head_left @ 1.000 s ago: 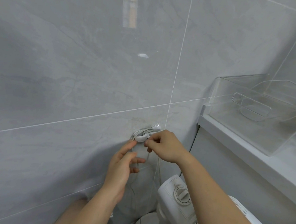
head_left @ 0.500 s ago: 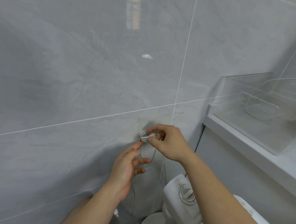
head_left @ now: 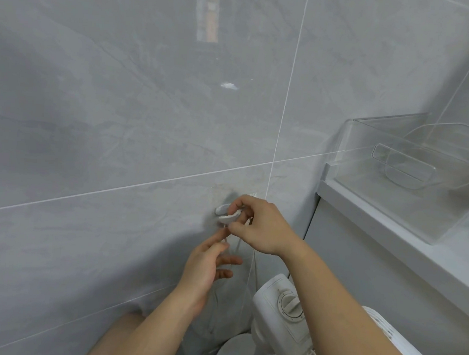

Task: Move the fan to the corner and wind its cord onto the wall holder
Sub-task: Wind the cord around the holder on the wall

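Observation:
A small white wall holder [head_left: 225, 214] is stuck on the grey tiled wall. My right hand [head_left: 260, 226] is at the holder, its fingers curled round the thin white cord [head_left: 253, 263] and partly covering the holder. Cord strands hang from there down toward the white fan [head_left: 282, 314], which stands below against the wall with its dial facing up. My left hand [head_left: 208, 266] is just under the holder, fingers loosely spread, its fingertips touching a hanging strand. My right forearm hides part of the fan.
A white counter [head_left: 389, 230] juts out at right, carrying a clear plastic bin [head_left: 409, 171]. The fan's round base [head_left: 233, 353] sits on the floor below. My knee [head_left: 125, 327] shows at the bottom.
My right hand has moved round the holder with the cord, from its top to its right side. My left hand has dropped slightly and stays under it.

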A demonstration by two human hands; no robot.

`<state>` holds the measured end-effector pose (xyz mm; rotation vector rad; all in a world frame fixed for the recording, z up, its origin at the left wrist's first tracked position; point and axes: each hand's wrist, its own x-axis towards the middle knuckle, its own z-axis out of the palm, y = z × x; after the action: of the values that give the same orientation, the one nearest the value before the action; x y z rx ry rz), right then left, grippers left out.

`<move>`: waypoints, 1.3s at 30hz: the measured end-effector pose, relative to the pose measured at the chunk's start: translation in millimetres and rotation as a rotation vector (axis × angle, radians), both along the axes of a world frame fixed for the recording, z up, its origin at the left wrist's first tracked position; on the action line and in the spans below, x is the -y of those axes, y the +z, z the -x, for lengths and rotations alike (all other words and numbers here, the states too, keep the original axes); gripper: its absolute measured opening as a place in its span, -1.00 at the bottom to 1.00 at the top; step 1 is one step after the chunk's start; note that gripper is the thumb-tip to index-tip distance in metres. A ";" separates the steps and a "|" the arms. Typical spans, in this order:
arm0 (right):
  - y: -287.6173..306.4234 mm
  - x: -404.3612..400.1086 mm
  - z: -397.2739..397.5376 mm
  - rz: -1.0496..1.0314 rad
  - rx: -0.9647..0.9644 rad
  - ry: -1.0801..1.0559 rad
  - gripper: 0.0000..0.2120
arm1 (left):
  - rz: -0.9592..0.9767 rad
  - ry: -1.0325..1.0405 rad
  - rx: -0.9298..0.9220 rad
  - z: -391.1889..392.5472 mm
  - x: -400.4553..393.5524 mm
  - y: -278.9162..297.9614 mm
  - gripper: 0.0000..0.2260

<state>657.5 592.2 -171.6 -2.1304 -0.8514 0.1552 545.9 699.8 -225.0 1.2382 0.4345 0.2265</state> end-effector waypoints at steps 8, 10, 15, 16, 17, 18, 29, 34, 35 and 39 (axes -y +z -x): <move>-5.1 21.6 -7.4 0.603 -0.240 -0.041 -0.73 | -0.198 -0.102 -0.072 -15.9 1.7 -7.1 -0.66; -10.1 21.7 -7.6 0.695 -0.266 0.014 -0.61 | -0.204 -0.114 -0.076 -18.4 0.6 -7.9 -0.67; -15.4 15.7 -15.5 0.636 -0.235 0.028 -0.83 | -0.199 -0.153 -0.058 -15.1 2.6 -5.8 -0.66; -15.0 14.8 -17.0 0.622 -0.216 -0.004 -0.77 | -0.200 -0.159 -0.055 -14.2 2.6 -5.1 -0.66; -14.2 15.7 -18.0 0.596 -0.187 -0.055 -0.72 | -0.197 -0.164 -0.052 -14.2 3.0 -4.9 -0.66; -14.1 16.3 -19.1 0.559 -0.152 -0.106 -0.72 | -0.192 -0.167 -0.048 -14.3 3.2 -4.6 -0.65; -10.7 22.9 -17.2 0.577 -0.323 0.004 -0.59 | -0.121 -0.191 -0.004 -4.3 8.0 0.1 -0.59; -12.5 21.8 -21.9 0.496 -0.347 -0.168 -0.56 | -0.585 0.015 0.137 2.7 15.2 4.3 -0.69; -14.7 21.9 -24.8 0.495 -0.299 -0.222 -0.54 | -0.709 0.063 0.237 5.9 15.8 6.5 -0.74; -21.9 22.3 -32.2 0.457 -0.217 -0.338 -0.46 | -1.301 0.182 0.520 4.0 11.4 13.5 -0.83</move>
<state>689.7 569.9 -193.5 -2.5871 -0.3382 0.4286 542.0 688.4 -211.4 2.3032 -0.1312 1.0734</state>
